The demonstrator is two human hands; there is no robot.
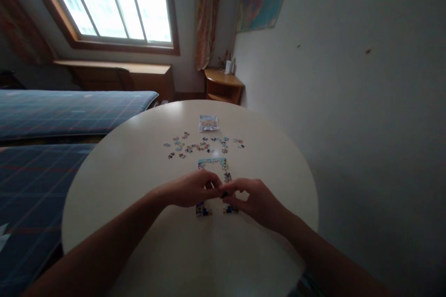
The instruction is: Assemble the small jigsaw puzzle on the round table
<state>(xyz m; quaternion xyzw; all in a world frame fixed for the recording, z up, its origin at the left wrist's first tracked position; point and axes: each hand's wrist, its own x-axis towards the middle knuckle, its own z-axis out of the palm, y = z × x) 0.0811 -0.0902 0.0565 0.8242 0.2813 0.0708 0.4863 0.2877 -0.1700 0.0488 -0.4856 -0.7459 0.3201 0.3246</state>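
Note:
A partly joined jigsaw frame (pixel 213 163) lies on the round white table (pixel 139 181) in front of me. My left hand (pixel 195 189) and my right hand (pixel 252 199) meet over its near side, fingers pinched together around a small dark puzzle piece (pixel 225 193). Bits of the frame's near edge (pixel 202 210) show under the hands. Several loose pieces (pixel 198 145) are scattered beyond the frame. A small printed picture card (pixel 208 123) lies farther back.
A white wall runs close along the table's right side. A bed with a blue plaid cover (pixel 52 116) stands to the left. A wooden corner shelf (pixel 223 84) and a window (pixel 111 0) are at the back.

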